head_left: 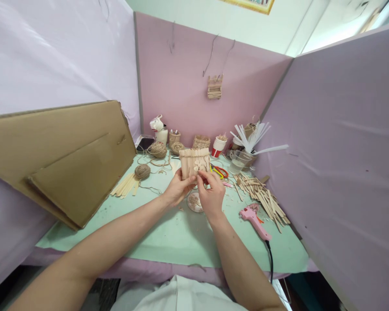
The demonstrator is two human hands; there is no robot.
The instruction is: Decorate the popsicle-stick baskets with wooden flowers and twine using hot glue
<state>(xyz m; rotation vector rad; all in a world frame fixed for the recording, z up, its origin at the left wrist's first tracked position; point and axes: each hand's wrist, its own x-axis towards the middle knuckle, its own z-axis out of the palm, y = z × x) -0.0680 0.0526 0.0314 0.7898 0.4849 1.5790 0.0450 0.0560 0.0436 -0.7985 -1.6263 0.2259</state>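
A small holder made of pale wooden sticks [189, 163], with a twine band near its top and small light shapes on its front, is held up above the middle of the table. My left hand [179, 188] grips its lower left side, thumb in front. At its lower right front, my right hand [211, 191] is closed, thumb and fingertips pinched together against the holder; whatever lies between them is too small to name. Just below the hands, a small round dish [195, 202] with bits in it rests on the green tabletop [168, 242].
On the right lie a pink glue gun [256, 222] with a black cord and a pile of wooden sticks [266, 196]. Scissors [221, 172], cups and twine balls [142, 172] stand behind. Cardboard [74, 168] leans at left.
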